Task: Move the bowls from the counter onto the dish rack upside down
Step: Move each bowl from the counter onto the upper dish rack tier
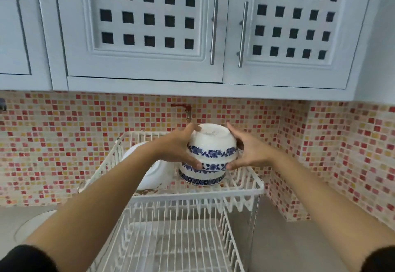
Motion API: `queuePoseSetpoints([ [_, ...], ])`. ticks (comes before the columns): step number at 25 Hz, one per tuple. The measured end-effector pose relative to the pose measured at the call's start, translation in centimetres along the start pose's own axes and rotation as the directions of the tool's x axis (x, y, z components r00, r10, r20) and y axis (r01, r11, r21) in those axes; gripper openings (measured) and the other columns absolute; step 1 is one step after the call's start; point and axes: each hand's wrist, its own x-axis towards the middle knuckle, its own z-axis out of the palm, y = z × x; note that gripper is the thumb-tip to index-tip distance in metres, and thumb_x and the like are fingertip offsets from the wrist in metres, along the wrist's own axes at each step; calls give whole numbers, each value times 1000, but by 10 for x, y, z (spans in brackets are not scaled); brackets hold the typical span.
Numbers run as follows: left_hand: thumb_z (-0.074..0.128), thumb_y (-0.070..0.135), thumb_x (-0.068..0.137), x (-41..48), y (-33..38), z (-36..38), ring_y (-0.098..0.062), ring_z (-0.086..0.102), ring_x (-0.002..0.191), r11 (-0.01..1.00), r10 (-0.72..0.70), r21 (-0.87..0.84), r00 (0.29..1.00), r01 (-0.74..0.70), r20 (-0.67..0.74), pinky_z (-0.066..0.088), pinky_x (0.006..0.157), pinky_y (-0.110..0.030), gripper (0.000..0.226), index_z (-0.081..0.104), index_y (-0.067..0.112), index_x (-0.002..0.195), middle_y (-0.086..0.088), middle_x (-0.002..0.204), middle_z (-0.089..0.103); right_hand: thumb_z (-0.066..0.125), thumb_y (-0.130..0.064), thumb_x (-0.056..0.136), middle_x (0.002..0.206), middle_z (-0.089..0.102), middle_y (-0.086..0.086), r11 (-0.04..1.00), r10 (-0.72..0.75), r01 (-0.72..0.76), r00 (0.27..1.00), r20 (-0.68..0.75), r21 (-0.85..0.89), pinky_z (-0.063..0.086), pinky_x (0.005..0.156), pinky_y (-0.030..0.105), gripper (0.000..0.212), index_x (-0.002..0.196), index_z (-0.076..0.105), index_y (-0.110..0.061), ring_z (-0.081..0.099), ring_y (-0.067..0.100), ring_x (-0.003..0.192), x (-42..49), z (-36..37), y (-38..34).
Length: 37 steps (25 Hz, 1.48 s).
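Fingers [193,166] of the left hand [177,150] and those of the right hand [249,153] curl around opposite sides of an upturned white bowl [213,143], thumbs low near its rim and fingertips reaching toward the foot ring, both hands closed on it with the bowl filling the span between them. The bowl, its base uppermost, sits nested over a stack of inverted bowls [202,175] on the upper tier of the white wire dish rack [241,190]; whether its weight already rests on the stack cannot be told. The step in hand appears to be the placing of this bowl on the pile, and the next move likely calls for seating it squarely, then opening both hands outward without nudging the stack. Each bowl is glossy white with a band of blue flowers below the rim, and looks smooth and slippery to handle. A larger white dish [149,171] leans in the rack just left of the stack. The rack's lower tier [171,239] is in the foreground above the grey bench [288,239]; no further bowls are visible there.
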Motion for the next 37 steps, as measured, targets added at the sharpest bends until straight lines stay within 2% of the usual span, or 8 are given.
queuePoseSetpoints([
  [5, 84, 37, 65, 36, -16, 17, -27, 53, 113, 984, -137, 124, 987, 126, 82, 44, 98, -37, 101, 18, 16, 139, -10, 136, 51, 84, -58, 48, 155, 29, -4, 996, -15, 21, 997, 76, -87, 30, 116, 45, 132, 151, 9, -27, 33, 17, 139, 33, 5, 26],
  [11, 82, 37, 67, 55, -21, 25, -30, 51, 118, 952, -231, 238, 962, 194, 142, 42, 95, -36, 99, 18, 11, 138, -10, 135, 51, 88, -46, 51, 149, 36, -7, 996, 0, 13, 992, 130, -94, 34, 112, 35, 121, 148, 18, -28, 40, 14, 132, 53, 15, 37],
  [15, 84, 40, 64, 64, -23, 34, -32, 53, 117, 919, -307, 311, 934, 241, 181, 47, 94, -38, 112, 10, 10, 142, -14, 134, 53, 88, -45, 53, 138, 49, -7, 978, 41, -3, 983, 180, -207, 40, 99, 28, 110, 142, 27, -27, 48, 10, 113, 63, 17, 40],
  [23, 84, 41, 64, 66, -14, 42, -33, 50, 124, 861, -424, 391, 883, 325, 201, 47, 99, -42, 130, -10, 7, 147, -13, 143, 46, 88, -43, 52, 137, 53, -8, 946, 84, -3, 968, 235, -325, 43, 103, 36, 107, 141, 29, -33, 52, 17, 123, 69, 21, 35],
  [26, 82, 46, 65, 63, -2, 36, -34, 42, 132, 830, -430, 472, 880, 298, 202, 43, 105, -44, 126, -4, 5, 148, -15, 152, 32, 88, -39, 57, 146, 45, -4, 935, 100, -7, 965, 244, -355, 36, 110, 37, 107, 145, 27, -27, 44, 21, 132, 66, 15, 28],
  [31, 56, 52, 86, 41, -4, 1, -32, 17, 146, 855, -294, 477, 948, 204, 123, 23, 118, -45, 94, 9, 3, 150, -13, 161, -3, 74, -43, 73, 162, 1, 2, 888, 66, 40, 975, 213, -459, 12, 116, 29, 112, 152, -1, -16, 11, 17, 148, 74, -3, -3],
  [33, 41, 48, 95, 23, -18, -21, -30, 5, 149, 869, -219, 457, 976, 191, 7, 14, 119, -45, 78, 9, 4, 151, -13, 161, -3, 58, -53, 83, 161, -3, 1, 875, 12, 80, 982, 187, -477, 9, 114, 25, 99, 152, -3, -16, 8, 16, 148, 80, -4, -26],
  [37, 28, 47, 98, -35, -88, -74, -30, 14, 148, 862, -263, 407, 953, 301, -147, 17, 119, -44, 70, 8, 6, 151, -12, 160, 10, 31, -63, 90, 161, 1, -2, 865, -140, 208, 974, 178, -456, 6, 110, 22, 82, 153, 2, -19, 9, 15, 148, 99, 29, -111],
])
